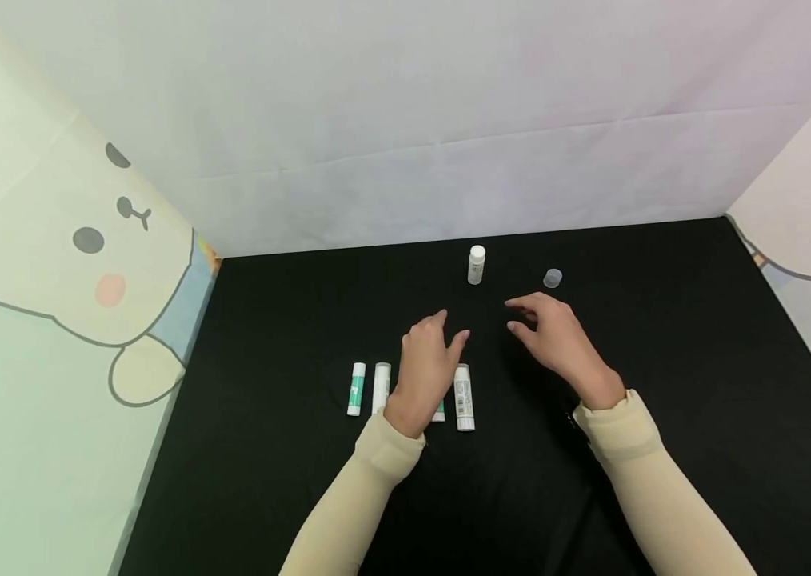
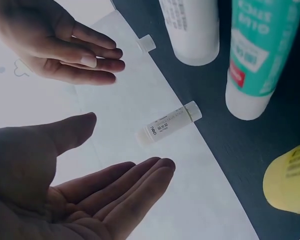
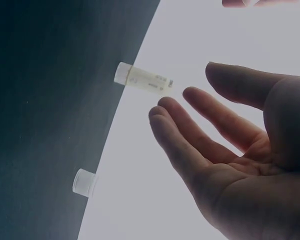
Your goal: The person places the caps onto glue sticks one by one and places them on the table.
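A small white glue stick (image 1: 476,270) stands upright on the black table near its back edge. To its right sits a translucent cap (image 1: 553,278), apart from it. My left hand (image 1: 423,366) hovers over a row of glue sticks, thumb spread from its other fingers, holding nothing. The right hand (image 1: 555,336) hangs in front of the cap with its fingers loosely bent and nothing between them. In the right wrist view, the standing glue stick (image 3: 146,81) lies beyond the fingertips, and the cap (image 3: 84,183) is farther off to one side.
The row includes a green-and-white glue stick (image 1: 356,390), a white one (image 1: 381,384) and another white one (image 1: 464,398); my left hand partly covers the middle. A yellow one (image 2: 290,180) shows in the left wrist view. A pale cloth wall (image 1: 405,192) rises behind.
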Demonstrator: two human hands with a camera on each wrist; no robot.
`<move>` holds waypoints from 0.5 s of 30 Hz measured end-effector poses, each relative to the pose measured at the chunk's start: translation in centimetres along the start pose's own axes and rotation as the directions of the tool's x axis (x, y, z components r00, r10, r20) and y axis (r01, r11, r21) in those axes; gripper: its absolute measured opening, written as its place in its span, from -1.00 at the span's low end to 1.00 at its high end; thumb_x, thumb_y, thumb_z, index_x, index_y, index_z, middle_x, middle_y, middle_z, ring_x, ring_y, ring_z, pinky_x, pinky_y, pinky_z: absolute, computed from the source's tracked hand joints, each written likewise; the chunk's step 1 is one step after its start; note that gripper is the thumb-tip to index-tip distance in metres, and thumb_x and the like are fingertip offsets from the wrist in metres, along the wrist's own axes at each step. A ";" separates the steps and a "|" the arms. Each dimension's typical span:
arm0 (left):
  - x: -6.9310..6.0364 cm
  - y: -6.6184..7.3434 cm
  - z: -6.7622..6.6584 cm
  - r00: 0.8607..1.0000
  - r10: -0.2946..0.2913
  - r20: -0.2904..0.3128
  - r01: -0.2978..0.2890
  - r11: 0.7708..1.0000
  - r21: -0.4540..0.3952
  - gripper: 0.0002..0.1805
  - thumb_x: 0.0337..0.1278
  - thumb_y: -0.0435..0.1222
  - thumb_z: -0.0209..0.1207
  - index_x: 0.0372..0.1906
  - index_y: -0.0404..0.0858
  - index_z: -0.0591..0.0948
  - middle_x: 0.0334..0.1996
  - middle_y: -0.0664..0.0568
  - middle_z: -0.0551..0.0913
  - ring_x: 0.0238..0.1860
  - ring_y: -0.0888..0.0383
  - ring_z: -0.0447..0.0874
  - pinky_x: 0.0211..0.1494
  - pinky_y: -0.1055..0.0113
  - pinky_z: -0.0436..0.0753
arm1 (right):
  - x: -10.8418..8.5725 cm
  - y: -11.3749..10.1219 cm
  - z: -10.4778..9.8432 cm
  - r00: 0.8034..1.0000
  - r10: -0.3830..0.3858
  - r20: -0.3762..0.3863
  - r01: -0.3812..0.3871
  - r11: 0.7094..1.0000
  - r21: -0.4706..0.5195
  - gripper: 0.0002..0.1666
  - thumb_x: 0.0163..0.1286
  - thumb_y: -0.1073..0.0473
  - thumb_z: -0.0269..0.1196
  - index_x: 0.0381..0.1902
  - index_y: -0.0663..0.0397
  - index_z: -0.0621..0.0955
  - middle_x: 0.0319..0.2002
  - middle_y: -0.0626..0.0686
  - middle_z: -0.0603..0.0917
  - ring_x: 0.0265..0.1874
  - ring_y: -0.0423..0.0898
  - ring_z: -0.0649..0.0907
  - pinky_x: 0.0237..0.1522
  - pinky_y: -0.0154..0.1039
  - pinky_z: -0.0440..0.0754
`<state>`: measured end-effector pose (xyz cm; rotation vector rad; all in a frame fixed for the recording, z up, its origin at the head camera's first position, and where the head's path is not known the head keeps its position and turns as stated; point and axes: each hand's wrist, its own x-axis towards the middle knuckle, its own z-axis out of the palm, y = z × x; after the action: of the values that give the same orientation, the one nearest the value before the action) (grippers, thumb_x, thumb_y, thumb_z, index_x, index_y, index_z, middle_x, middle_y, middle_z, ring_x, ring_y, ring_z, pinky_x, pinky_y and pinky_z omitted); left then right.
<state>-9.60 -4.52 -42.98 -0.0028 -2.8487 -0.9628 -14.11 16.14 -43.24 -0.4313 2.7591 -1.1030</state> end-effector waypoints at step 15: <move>1.9 -0.1 0.0 1.000 0.000 0.013 0.000 1.000 -0.019 -0.46 0.43 -0.20 0.37 0.29 -0.49 0.61 0.20 -0.32 0.70 0.18 -0.17 0.75 0.16 0.08 0.74 | 0.4 0.9 -1.1 0.998 0.045 -0.054 -0.044 0.999 0.020 -0.51 0.55 0.34 0.27 0.38 0.33 0.56 0.33 0.42 0.51 0.26 0.41 0.60 0.24 0.30 0.60</move>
<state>-11.45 -4.63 -42.78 -0.0108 -2.8513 -0.9927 -14.92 17.36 -43.07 -0.3405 2.7885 -1.1455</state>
